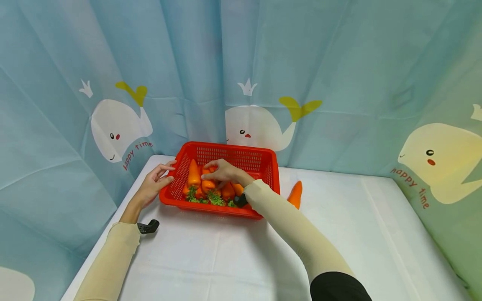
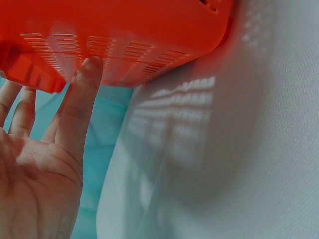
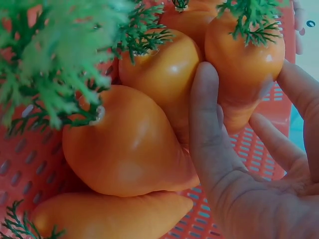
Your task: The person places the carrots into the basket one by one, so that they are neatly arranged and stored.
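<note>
My right hand [image 1: 224, 170] is inside a red plastic basket [image 1: 241, 212], reaching among several orange carrots with green leafy tops. In the right wrist view its thumb and fingers lie on either side of one carrot [image 3: 242, 62], pinching its thick upper part. Other carrots [image 3: 127, 144] lie beside the thumb, tips pointing away from the leaves [image 3: 50, 55]. At the basket's left end, my left hand [image 1: 151, 184] touches the rim with fairly straight fingers. Its thumb [image 2: 82, 107] rests against the slotted outer wall in the left wrist view.
Outside the basket, a single carrot [image 1: 295, 195] lies on the white tablecloth [image 1: 339, 221], partly covered by my right sleeve [image 1: 297, 232]. A blue curtain [image 1: 196, 83] printed with whales hangs behind and beside the table, close to the basket's far side.
</note>
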Action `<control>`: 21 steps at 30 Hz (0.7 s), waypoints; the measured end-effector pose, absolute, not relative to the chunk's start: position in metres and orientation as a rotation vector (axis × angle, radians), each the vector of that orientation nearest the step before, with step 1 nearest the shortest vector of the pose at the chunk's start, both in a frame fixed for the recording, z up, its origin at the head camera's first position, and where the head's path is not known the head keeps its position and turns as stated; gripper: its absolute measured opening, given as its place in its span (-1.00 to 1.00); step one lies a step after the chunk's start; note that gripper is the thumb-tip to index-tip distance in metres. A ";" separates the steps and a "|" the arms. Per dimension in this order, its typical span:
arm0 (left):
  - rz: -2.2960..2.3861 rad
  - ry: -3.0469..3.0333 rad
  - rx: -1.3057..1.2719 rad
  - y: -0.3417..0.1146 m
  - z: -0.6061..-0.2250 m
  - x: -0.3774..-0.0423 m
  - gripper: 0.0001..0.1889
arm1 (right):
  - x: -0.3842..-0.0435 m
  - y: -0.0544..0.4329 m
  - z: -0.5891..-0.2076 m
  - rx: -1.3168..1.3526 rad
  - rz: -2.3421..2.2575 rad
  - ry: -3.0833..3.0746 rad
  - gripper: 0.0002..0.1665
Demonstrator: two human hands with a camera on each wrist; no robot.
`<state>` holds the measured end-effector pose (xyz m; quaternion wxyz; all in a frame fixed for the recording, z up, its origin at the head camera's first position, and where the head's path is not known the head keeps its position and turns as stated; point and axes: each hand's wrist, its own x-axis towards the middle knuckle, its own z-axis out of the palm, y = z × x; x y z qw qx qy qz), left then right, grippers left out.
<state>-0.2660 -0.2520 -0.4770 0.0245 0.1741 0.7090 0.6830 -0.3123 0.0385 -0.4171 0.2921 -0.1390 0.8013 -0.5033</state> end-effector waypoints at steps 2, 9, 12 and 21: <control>2.108 2.197 0.530 -0.252 -0.477 -0.266 -0.70 | -0.312 0.038 -0.417 -0.367 -1.343 2.135 -0.30; 2.113 2.194 0.539 -0.251 -0.477 -0.267 -0.70 | -0.311 0.039 -0.416 -0.365 -1.349 2.133 -0.30; 2.110 2.199 0.540 -0.251 -0.477 -0.268 -0.69 | -0.312 0.039 -0.417 -0.361 -1.353 2.125 -0.30; 2.102 2.204 0.534 -0.251 -0.476 -0.266 -0.68 | -0.314 0.044 -0.416 -0.395 -1.347 2.087 -0.33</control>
